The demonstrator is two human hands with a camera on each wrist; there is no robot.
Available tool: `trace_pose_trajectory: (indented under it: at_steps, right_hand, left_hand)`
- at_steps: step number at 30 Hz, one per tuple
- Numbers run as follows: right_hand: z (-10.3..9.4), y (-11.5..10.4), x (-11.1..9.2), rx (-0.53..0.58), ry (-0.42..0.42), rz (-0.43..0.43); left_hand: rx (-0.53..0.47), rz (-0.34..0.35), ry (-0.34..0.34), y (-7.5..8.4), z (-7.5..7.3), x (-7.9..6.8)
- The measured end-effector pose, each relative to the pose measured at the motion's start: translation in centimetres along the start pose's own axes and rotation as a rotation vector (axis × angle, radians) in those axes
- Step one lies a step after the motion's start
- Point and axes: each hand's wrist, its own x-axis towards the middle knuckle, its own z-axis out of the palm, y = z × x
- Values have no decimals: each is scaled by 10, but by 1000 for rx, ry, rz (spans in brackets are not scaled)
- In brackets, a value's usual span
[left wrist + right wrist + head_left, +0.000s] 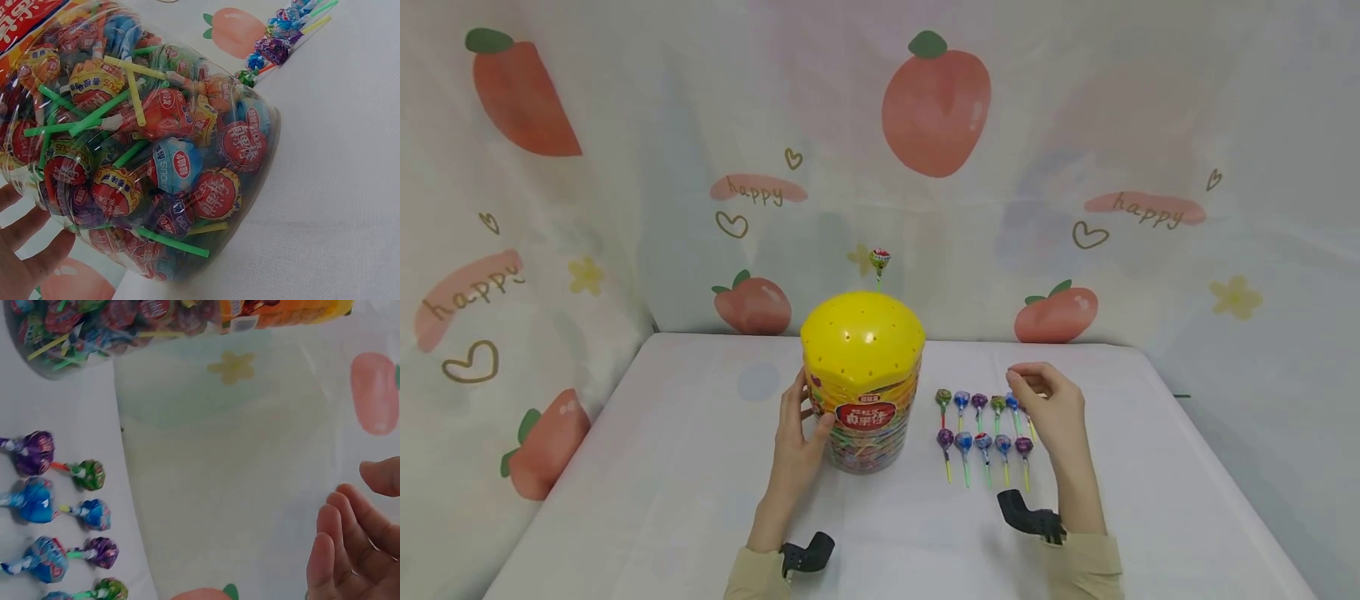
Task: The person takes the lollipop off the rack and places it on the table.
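A clear jar [867, 446] packed with wrapped lollipops stands upright on the table under a yellow lid [862, 342] dotted with small holes. My left hand [799, 450] holds the jar's left side, thumb toward the front and fingers partly hidden behind. One lollipop [880, 260] sticks up at the lid's far edge; where its stick ends is hidden. To the jar's right, several lollipops [982, 442] lie in two rows. Over the right end of the far row hovers my right hand [1054, 407], covering part of it. In the right wrist view its thumb and fingers [325, 556] are apart, holding nothing.
A white cloth covers the table [685, 483]. Behind and beside it hangs a printed curtain [850, 108] with fruit and hearts. Black camera mounts [1033, 518] sit on both wrists.
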Motion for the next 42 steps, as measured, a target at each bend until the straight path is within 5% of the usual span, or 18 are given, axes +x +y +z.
trace_pose_trajectory:
  at_steps: [13,26,42]
  right_hand:
    - [14,-55,26,48,-95,-171]
    - [36,-86,54,249,-204,-149]
    - [59,-120,71,200,-354,-182]
  left_hand:
    - [4,-14,-2,1,0,-1]
    - [2,-7,-8,1,-1,1]
    - [-8,-21,-11,1,-1,0]
